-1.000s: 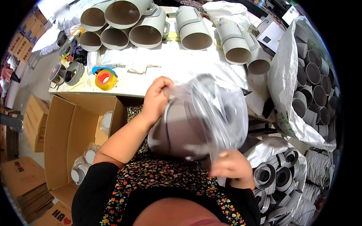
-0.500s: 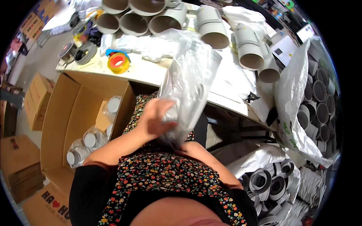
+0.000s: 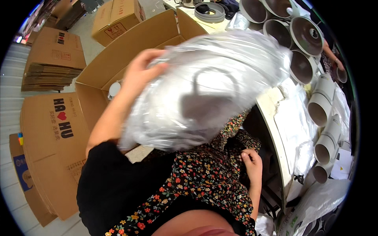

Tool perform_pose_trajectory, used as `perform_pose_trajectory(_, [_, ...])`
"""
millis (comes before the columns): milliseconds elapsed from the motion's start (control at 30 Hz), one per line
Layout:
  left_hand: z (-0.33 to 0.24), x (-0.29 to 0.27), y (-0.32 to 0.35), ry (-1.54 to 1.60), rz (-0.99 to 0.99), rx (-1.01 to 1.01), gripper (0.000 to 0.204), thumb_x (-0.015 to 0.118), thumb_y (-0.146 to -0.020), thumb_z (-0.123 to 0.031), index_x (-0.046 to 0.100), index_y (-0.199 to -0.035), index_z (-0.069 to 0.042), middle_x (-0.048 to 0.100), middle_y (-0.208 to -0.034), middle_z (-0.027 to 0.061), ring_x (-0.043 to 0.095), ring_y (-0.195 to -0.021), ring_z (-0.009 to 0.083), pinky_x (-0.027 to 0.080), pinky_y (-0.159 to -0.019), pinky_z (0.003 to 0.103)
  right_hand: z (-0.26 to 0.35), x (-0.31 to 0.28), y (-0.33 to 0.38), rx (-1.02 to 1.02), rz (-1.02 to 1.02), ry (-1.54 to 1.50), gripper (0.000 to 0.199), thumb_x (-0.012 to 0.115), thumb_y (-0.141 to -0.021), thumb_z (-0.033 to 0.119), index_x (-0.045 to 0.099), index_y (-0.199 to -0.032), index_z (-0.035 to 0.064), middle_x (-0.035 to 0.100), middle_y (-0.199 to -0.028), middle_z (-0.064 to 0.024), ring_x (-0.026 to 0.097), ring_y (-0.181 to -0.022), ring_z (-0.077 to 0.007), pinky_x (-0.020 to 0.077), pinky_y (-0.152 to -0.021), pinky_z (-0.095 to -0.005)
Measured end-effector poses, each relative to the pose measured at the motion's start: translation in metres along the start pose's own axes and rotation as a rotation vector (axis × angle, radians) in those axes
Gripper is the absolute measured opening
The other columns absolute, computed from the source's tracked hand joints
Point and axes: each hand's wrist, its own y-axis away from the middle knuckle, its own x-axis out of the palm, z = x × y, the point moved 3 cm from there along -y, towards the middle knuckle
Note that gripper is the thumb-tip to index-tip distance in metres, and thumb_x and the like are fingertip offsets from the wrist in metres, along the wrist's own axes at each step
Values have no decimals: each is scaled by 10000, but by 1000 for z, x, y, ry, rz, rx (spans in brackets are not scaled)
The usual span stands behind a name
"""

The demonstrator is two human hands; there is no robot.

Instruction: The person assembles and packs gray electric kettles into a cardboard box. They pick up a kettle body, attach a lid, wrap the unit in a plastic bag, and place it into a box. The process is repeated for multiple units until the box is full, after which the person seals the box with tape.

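One plastic-wrapped bundle (image 3: 228, 59) is held above a worker's lap, its left edge gripped between the thumb and fingers of the left hand (image 3: 143, 70). The right hand (image 3: 252, 159) rests apart from it against a floral apron (image 3: 197, 169), fingers curled; whether they pinch cloth cannot be told. Beyond the left forearm, an open-topped carton (image 3: 130, 51) contains a white-topped item (image 3: 114, 89); a white sack (image 3: 319, 200), lower right, holds grey pieces (image 3: 328, 222). Flattened cartons (image 3: 55, 153) at left bear bold black lettering around a red heart; another carton (image 3: 118, 17) carries a red-framed marking.
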Motion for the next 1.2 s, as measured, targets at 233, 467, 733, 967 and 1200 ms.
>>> perform_pose_trajectory(233, [110,-82,-71,-1027,222,144,337,642,-782,-228,598,-1098,-120,634,-964,136,602,-836,280,474,-758,347,-12,17,-35,49,132,290,132,625,-826,93,602,-914,-2,598,-779,-59,526,-668,-132,425,-608,-254])
perform_pose_trajectory(467, [342,-86,-73,-1574,701,-299,264,470,-822,-191,641,-1016,-138,616,-1046,127,581,-977,311,473,-828,391,-14,-16,9,228,34,370,155,632,-816,82,601,-934,-14,619,-845,-87,561,-709,-147,452,-653,-261])
perform_pose_trajectory(733, [440,-134,-37,-1672,953,-765,476,486,-866,-223,406,-1323,-116,374,-1388,96,326,-1302,234,320,-1033,340,-26,-70,90,502,-57,277,109,604,-822,39,599,-918,-14,601,-787,-68,564,-737,-122,455,-673,-249])
perform_pose_trajectory(967, [348,-115,-35,-1513,390,-474,373,479,-810,-108,520,-1177,-55,541,-1168,203,521,-1073,358,434,-900,416,-15,-208,-2,145,-572,112,304,513,-904,265,602,-900,-26,584,-773,-58,549,-777,-139,446,-715,-273])
perform_pose_trajectory(1200, [179,-28,-15,-1165,296,-32,387,562,-766,-46,541,-1152,-29,552,-1142,199,500,-1086,355,397,-939,392,-11,-364,-157,-92,-1058,-1013,470,423,-929,438,460,-1087,-3,557,-884,-108,578,-769,-230,496,-642,-377])
